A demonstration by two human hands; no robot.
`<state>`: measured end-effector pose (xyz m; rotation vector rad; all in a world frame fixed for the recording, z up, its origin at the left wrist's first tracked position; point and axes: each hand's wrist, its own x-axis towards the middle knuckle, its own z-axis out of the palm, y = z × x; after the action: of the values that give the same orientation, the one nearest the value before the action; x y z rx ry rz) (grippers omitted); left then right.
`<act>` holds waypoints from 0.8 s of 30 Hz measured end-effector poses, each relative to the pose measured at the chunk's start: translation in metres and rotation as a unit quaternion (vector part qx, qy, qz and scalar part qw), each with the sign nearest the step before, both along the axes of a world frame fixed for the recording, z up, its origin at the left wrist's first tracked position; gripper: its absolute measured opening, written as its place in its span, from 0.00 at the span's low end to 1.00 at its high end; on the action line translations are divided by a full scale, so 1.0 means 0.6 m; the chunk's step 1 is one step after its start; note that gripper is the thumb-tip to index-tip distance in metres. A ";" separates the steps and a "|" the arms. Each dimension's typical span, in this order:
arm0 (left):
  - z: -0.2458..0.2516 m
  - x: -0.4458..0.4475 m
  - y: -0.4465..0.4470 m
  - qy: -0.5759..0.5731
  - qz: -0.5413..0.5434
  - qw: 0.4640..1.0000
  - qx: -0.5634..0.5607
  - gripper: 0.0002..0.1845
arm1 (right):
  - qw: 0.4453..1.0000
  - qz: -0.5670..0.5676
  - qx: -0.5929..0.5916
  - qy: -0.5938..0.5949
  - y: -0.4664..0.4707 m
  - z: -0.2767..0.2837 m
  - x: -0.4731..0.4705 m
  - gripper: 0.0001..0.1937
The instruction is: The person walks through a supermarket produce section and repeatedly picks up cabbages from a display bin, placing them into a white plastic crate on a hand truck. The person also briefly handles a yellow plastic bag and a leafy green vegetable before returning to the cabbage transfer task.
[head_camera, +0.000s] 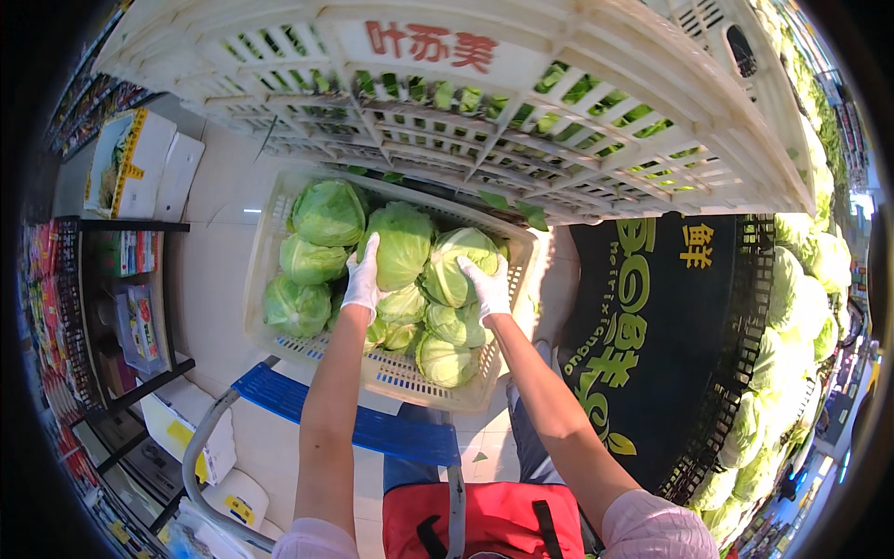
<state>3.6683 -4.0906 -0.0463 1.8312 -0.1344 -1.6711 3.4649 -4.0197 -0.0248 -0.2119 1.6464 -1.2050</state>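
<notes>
A pale plastic crate (513, 328) full of green cabbage heads sits low before me. My left hand (363, 276), in a white glove, cups the lower left side of a large cabbage in the middle (401, 241). On the right, my white-gloved right hand (487, 286) grips another cabbage (450, 269), its fingers spread over the front and side. Both cabbages rest among the others. Along the crate's left side lie more heads, including a round cabbage (328, 213). Smaller heads, such as a pale cabbage (447, 360), fill the near end.
Slatted white crates (433, 49) holding leafy greens rise just beyond my hands. A blue slatted panel on a metal tube frame (412, 437) crosses in front of my legs. Cabbages are piled on a display (789, 279) at right, above a black printed panel (670, 349). Shelving (133, 223) stands left.
</notes>
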 end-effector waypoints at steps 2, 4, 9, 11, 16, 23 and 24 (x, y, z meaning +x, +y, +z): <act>0.017 0.004 0.017 -0.012 -0.021 1.000 -0.016 0.34 | 1.000 -0.003 -0.013 0.016 0.022 0.020 -0.001 0.50; 0.039 0.015 0.032 0.018 -0.025 0.999 -0.025 0.32 | 0.998 0.021 -0.051 0.017 0.045 0.048 -0.004 0.48; 0.177 0.017 0.129 0.217 -0.116 0.949 -0.196 0.28 | 0.993 0.046 -0.100 0.046 0.145 0.186 -0.036 0.50; 0.257 -0.004 0.170 0.243 -0.105 0.955 -0.132 0.35 | 0.989 0.082 -0.087 0.091 0.192 0.267 -0.069 0.52; 0.436 -0.112 0.279 0.343 -0.176 0.894 -0.227 0.45 | 0.993 0.022 -0.092 0.068 0.314 0.505 -0.206 0.48; 0.535 -0.457 0.270 0.454 -0.263 0.841 -0.128 0.45 | 0.955 -0.248 -0.111 -0.121 0.437 0.757 -0.511 0.33; 0.548 -0.512 0.266 0.467 -0.282 0.830 -0.116 0.45 | 0.928 -0.299 -0.167 -0.149 0.450 0.780 -0.566 0.33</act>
<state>3.3614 -3.9309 0.2823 0.6446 -0.4532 -2.6360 3.1253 -3.7494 0.4432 0.2790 1.2602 -1.8770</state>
